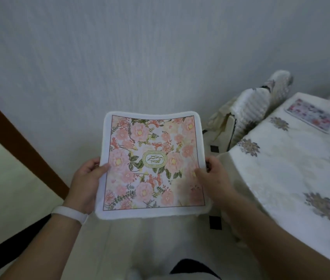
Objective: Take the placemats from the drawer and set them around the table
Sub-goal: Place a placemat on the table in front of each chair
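A square placemat [152,158] with pink flowers, a white border and a green oval label in its middle is held flat in the air in front of me. My left hand [85,182] grips its left edge, thumb on top. My right hand [212,176] grips its right edge, thumb on the print. The table [293,166], covered by a white cloth with grey flower motifs, stands to the right. A second floral placemat [309,115] lies flat near the table's far edge. No drawer is in view.
A chair [255,110] with a white ribbed cover stands at the table's far left side, against the pale wall [139,57]. A brown wooden door frame [16,142] runs diagonally at the left. Pale floor lies below the held mat.
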`<state>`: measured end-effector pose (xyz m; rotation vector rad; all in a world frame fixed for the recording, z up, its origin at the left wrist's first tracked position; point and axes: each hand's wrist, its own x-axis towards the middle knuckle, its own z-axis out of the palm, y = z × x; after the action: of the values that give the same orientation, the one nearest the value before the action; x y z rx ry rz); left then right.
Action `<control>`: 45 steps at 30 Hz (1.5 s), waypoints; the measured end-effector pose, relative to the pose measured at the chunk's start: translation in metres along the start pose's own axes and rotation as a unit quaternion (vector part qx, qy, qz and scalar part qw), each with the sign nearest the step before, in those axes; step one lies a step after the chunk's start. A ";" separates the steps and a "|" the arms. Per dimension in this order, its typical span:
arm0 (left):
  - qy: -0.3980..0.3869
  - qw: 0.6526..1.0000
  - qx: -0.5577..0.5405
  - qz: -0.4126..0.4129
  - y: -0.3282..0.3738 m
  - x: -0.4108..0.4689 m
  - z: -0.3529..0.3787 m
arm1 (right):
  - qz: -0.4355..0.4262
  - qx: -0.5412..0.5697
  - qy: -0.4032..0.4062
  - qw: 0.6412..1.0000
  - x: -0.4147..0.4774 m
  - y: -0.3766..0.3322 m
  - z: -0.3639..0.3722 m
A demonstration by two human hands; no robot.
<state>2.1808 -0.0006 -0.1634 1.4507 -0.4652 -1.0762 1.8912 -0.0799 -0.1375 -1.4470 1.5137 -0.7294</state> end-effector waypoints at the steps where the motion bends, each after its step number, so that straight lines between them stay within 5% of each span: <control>1: -0.013 1.000 0.001 -0.003 0.004 0.010 0.006 | 0.006 -0.001 0.019 1.000 0.004 -0.002 -0.001; 17: -0.101 0.992 0.063 -0.040 0.024 0.175 0.123 | 0.087 0.058 0.110 0.988 0.154 0.011 -0.029; 28: -0.149 0.981 0.120 -0.038 0.065 0.292 0.281 | 0.127 0.118 0.152 0.973 0.301 0.019 -0.103; 45: -0.313 0.932 0.152 -0.099 0.059 0.370 0.486 | 0.191 0.141 0.317 0.918 0.358 0.052 -0.208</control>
<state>1.9824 -0.5812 -0.1669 1.4175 -0.9889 -1.6987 1.7119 -0.4555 -0.1657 -0.6815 1.9958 -1.1804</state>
